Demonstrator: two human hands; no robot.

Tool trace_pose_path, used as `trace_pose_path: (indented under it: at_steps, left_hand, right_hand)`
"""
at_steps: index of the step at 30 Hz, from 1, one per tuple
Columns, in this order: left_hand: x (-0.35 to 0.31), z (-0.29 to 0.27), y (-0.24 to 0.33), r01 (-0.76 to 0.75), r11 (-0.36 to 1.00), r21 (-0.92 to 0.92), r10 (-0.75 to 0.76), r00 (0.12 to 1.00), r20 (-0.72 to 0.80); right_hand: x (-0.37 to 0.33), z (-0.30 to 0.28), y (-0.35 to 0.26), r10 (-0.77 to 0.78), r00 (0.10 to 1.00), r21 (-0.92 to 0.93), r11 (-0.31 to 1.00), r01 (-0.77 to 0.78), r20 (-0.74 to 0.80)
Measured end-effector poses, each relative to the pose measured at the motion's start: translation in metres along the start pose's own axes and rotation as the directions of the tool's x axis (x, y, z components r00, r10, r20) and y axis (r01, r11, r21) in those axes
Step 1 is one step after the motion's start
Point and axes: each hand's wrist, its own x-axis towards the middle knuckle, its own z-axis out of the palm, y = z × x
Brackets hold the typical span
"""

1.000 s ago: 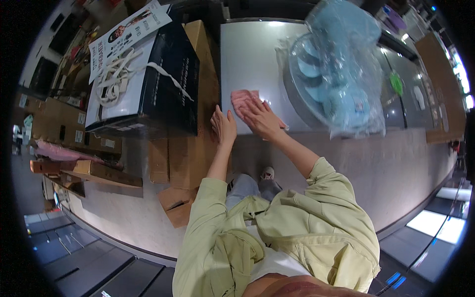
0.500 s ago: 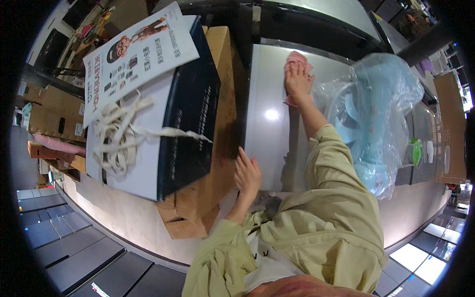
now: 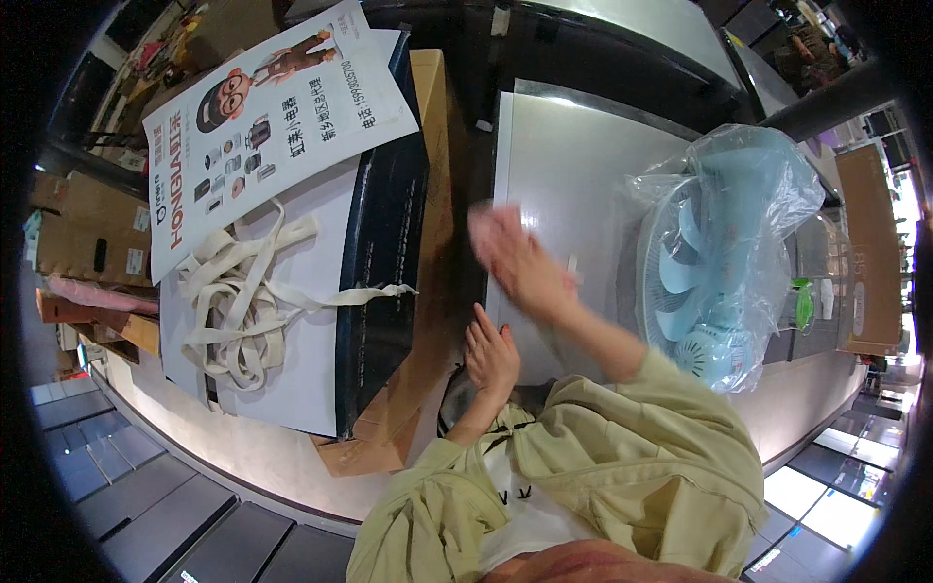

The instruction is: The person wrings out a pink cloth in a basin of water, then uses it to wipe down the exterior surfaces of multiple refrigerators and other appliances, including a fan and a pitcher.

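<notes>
A pink cloth (image 3: pixel 489 231), smeared by motion, is under the fingers of my right hand (image 3: pixel 528 272) near the left edge of the smooth grey tabletop (image 3: pixel 583 146). Against that table's near left edge rests my left hand (image 3: pixel 492 352), empty, its fingers stretched out. To the right of my right arm lies a light blue fan (image 3: pixel 719 262) wrapped in clear plastic. A small pale mark (image 3: pixel 571 264) shows on the tabletop beside my right wrist.
At left, a dark-sided box (image 3: pixel 384 243) carries a printed leaflet (image 3: pixel 272 126) and a tangled cream strap (image 3: pixel 243 321). Brown cardboard (image 3: pixel 431 146) stands between it and the table. A green object (image 3: pixel 803 304) and an upright cardboard sheet (image 3: pixel 867 253) are at far right.
My right hand has swept the pink cloth from the far middle of the tabletop toward me and to the left edge. My left hand stays by the edge.
</notes>
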Motion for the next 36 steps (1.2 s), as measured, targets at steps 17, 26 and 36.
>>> trace_pose_path:
  at_steps: [17,26,36]
  left_hand:
    - [-0.004,-0.008,0.006,-0.004,1.000,0.025,0.003,1.000,0.025]
    - [-0.004,0.001,-0.013,-0.085,0.767,-0.636,-0.104,0.962,-0.253]
    - [-0.008,-0.005,0.008,-0.294,0.776,-0.559,0.181,0.951,-0.250]
  right_hand:
    - [0.189,0.049,0.211,0.312,0.858,-0.125,0.912,-0.390,-0.408]
    - [-0.060,0.003,-0.034,-0.059,0.993,0.139,0.989,0.044,0.106]
    - [-0.052,0.028,0.202,0.585,0.548,-0.079,0.638,-0.766,-0.597]
